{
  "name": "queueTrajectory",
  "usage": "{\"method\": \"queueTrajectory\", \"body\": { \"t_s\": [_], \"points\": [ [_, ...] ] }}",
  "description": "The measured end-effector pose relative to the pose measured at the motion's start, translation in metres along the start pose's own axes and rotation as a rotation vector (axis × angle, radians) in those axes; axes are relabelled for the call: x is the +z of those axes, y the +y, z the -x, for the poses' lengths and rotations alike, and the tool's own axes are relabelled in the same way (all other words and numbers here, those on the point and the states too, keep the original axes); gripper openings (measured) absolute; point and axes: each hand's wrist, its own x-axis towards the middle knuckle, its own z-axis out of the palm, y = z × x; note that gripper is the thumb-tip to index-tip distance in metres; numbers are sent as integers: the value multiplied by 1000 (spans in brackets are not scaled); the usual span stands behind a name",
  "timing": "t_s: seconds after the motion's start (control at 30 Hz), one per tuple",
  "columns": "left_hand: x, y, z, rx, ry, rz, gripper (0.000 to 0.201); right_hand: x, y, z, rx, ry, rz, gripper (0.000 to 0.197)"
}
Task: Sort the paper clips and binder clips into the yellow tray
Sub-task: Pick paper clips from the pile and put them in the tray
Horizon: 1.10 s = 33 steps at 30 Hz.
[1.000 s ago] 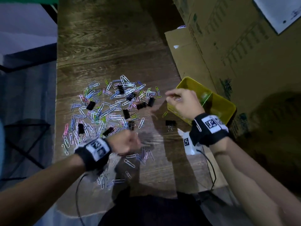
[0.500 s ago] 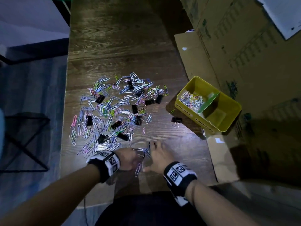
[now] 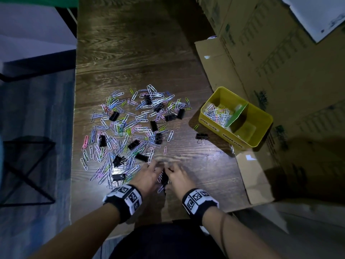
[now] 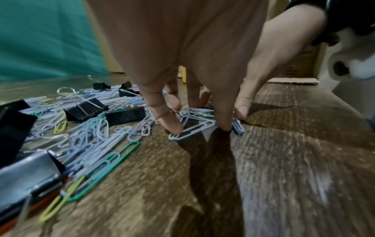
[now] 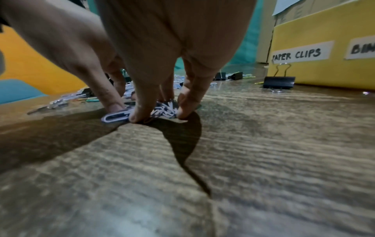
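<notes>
Coloured paper clips (image 3: pixel 130 128) mixed with black binder clips (image 3: pixel 113 115) lie spread over the dark wooden table. The yellow tray (image 3: pixel 220 128) stands to the right; its "PAPER CLIPS" side holds several paper clips (image 3: pixel 217 114). My left hand (image 3: pixel 156 168) and right hand (image 3: pixel 169 171) meet at the pile's near edge. Left fingertips (image 4: pixel 172 128) press down on a pale paper clip (image 4: pixel 194 130). My right hand (image 5: pixel 162 115) pinches a small bunch of paper clips (image 5: pixel 165 110) against the table.
One binder clip (image 3: pixel 201 137) stands alone in front of the tray (image 5: pixel 324 32). Cardboard boxes (image 3: pixel 280 62) and a flap (image 3: pixel 255 178) line the table's right side. A black wire frame (image 3: pixel 28 165) sits on the floor past the left edge.
My right hand left the tray and came back to the near edge of the pile. Both hands have since closed in on the same small bunch of paper clips.
</notes>
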Motion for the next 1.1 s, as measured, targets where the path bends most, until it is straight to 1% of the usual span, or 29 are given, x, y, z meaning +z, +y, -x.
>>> {"method": "queueTrajectory", "body": {
  "t_s": [0.07,0.17,0.23,0.3,0.37,0.4,0.5,0.57,0.63,0.7,0.77,0.8,0.87,0.9,0.97,1.03,1.1],
  "points": [
    [3,-2,-4,13,21,66,63,-5,1,-2,-32,-33,-26,51],
    [4,-9,-6,104,81,176,48,-13,0,-4,-138,-80,35,32],
    [3,-11,-5,157,85,192,42,-14,1,-4,-160,-94,89,25],
    [1,-12,-2,168,81,191,35,-13,2,-5,-164,-96,117,22],
    [-1,-12,0,133,92,211,29,-12,3,-8,-162,-111,138,22],
    [-4,-12,1,122,104,209,29,-14,3,-8,-153,-124,135,22],
    [-9,-8,0,35,24,141,38,-18,5,-11,-131,-161,89,25],
    [-9,-7,-3,-40,2,107,44,-21,7,-12,-113,-169,44,26],
    [-9,-6,-6,-98,17,96,46,-23,11,-13,-78,-174,-21,25],
    [-11,-6,-7,-128,58,163,46,-24,14,-14,-41,-178,-127,24],
    [-15,-7,-6,-145,82,248,41,-24,20,-15,-40,-132,-185,25],
    [-17,-8,-6,-147,91,279,35,-24,23,-14,-41,-96,-217,26],
    [-20,-12,-6,-181,108,340,13,-25,28,-13,-22,-22,-354,31],
    [-21,-15,-6,-212,121,403,13,-26,31,-13,-3,18,-442,33],
    [-26,-20,-8,-264,137,585,24,-34,35,-11,68,98,-626,35],
    [-40,-21,-10,-278,124,747,22,-48,39,-6,107,169,-795,35],
    [-62,-18,-14,-239,121,922,18,-64,44,1,114,260,-968,31]
  ]
}}
